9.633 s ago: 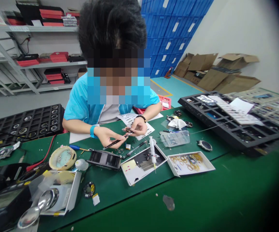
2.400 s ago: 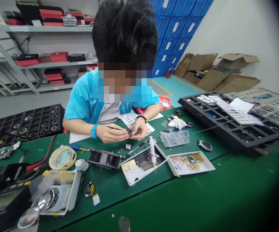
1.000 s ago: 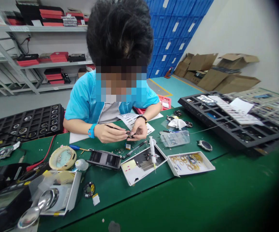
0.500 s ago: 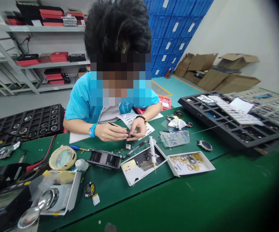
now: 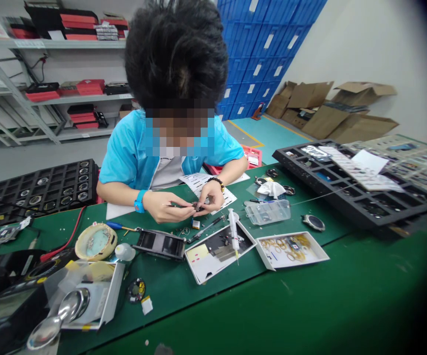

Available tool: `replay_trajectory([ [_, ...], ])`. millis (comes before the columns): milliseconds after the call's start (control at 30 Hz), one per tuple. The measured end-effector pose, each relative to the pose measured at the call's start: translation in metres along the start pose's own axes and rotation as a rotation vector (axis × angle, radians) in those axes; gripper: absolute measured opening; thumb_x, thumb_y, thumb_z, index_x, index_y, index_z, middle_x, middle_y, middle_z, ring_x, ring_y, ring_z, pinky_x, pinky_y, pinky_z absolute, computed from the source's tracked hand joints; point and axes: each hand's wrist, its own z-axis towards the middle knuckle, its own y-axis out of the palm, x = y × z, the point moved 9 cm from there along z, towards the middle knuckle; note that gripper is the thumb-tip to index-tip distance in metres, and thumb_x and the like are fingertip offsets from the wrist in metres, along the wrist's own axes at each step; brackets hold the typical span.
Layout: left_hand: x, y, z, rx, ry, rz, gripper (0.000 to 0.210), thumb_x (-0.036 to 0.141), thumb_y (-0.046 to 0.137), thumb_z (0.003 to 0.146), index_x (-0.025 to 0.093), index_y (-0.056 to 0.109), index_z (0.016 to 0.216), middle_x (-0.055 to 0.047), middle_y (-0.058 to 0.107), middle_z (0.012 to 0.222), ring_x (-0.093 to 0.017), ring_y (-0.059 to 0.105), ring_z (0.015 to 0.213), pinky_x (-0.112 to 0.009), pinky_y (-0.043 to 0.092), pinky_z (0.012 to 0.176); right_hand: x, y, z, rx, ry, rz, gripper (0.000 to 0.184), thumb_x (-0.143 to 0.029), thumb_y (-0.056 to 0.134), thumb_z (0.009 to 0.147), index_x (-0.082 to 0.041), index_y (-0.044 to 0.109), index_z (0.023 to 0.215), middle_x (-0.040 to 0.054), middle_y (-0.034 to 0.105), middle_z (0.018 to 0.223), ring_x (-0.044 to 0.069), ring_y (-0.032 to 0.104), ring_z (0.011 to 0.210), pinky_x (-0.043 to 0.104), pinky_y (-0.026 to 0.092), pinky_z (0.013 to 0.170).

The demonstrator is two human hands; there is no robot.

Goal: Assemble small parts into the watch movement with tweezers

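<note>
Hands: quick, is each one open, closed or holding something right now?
Left hand: not in view.
Right hand: not in view.
Only a co-worker's hands show, one holding tweezers.

A small dark part (image 5: pixel 199 207) hovers just behind the white syringe (image 5: pixel 233 232), off the tabletop. Thin dark tweezers (image 5: pixel 179 205) lie nearly level, their tip touching it.

The green bench (image 5: pixel 346 296) bears a syringe (image 5: pixel 233 230) and white trays (image 5: pixel 290 249) just below the co-worker's hands (image 5: pixel 189 202).
</note>
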Motion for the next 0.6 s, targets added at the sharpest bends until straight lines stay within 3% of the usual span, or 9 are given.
replay_trajectory([
  [67, -0.015, 0.013, -0.003, -0.126, -0.202, -0.238, 0.023, 0.013, 0.055, 0.106, 0.002, 0.072, 0.116, -0.012, 0.073, 0.113, -0.001, 0.069, 0.109, -0.004, 0.051, 0.099, -0.004, -0.001, 0.000, -0.005, -0.049, -0.016, 0.021, -0.011, 0.060, 0.092, 0.001, 0.070, 0.107, 0.0146, 0.066, 0.117, -0.007, 0.063, 0.096, -0.001, 0.046, 0.092],
  [133, -0.022, 0.023, -0.008, -0.196, -0.328, -0.428, 0.026, 0.013, 0.050, 0.108, -0.001, 0.069, 0.119, -0.013, 0.073, 0.114, -0.002, 0.070, 0.111, -0.006, 0.052, 0.101, -0.007, -0.002, 0.000, -0.016, -0.083, -0.017, 0.019, -0.009, 0.060, 0.092, 0.001, 0.070, 0.104, 0.0137, 0.067, 0.117, -0.007, 0.062, 0.097, -0.002, 0.045, 0.092],
  [233, -0.031, 0.018, -0.010, -0.045, -0.419, -0.631, 0.021, 0.012, 0.054, 0.106, 0.000, 0.069, 0.115, -0.012, 0.074, 0.109, -0.005, 0.072, 0.106, -0.010, 0.058, 0.097, -0.005, -0.001, 0.000, -0.034, -0.081, -0.024, 0.017, -0.010, 0.060, 0.092, -0.001, 0.071, 0.102, 0.0111, 0.067, 0.115, -0.008, 0.062, 0.097, -0.003, 0.044, 0.091],
  [300, -0.036, 0.011, -0.011, 0.106, -0.424, -0.732, 0.016, 0.014, 0.060, 0.104, 0.003, 0.068, 0.112, -0.010, 0.075, 0.105, -0.006, 0.073, 0.101, -0.012, 0.060, 0.092, -0.003, -0.001, -0.001, -0.032, -0.085, -0.064, 0.016, -0.011, 0.061, 0.092, -0.002, 0.070, 0.101, 0.0088, 0.068, 0.113, -0.008, 0.060, 0.096, -0.003, 0.044, 0.090],
  [367, -0.036, 0.008, -0.012, 0.170, -0.402, -0.776, 0.016, 0.015, 0.061, 0.103, 0.004, 0.067, 0.113, -0.009, 0.074, 0.104, -0.005, 0.073, 0.099, -0.012, 0.061, 0.091, -0.002, 0.000, -0.001, -0.020, -0.104, -0.108, 0.017, -0.012, 0.064, 0.090, -0.003, 0.070, 0.103, 0.0069, 0.068, 0.110, -0.008, 0.059, 0.094, -0.004, 0.044, 0.089],
  [467, -0.030, 0.002, -0.008, 0.125, -0.310, -0.715, 0.020, 0.013, 0.061, 0.102, 0.003, 0.067, 0.118, -0.011, 0.073, 0.112, -0.005, 0.072, 0.106, -0.012, 0.060, 0.095, 0.000, 0.002, -0.001, -0.001, -0.106, -0.149, 0.022, -0.009, 0.066, 0.086, -0.001, 0.068, 0.107, 0.0067, 0.068, 0.103, -0.007, 0.059, 0.094, -0.005, 0.044, 0.087],
  [600, -0.021, -0.020, 0.000, 0.120, -0.200, -0.573, 0.032, 0.015, 0.064, 0.100, 0.004, 0.065, 0.130, -0.011, 0.071, 0.123, -0.008, 0.069, 0.119, -0.013, 0.059, 0.099, -0.001, 0.002, 0.001, 0.000, -0.075, -0.190, 0.019, -0.005, 0.065, 0.085, 0.001, 0.067, 0.103, 0.0097, 0.066, 0.099, -0.005, 0.059, 0.095, -0.005, 0.045, 0.085],
])
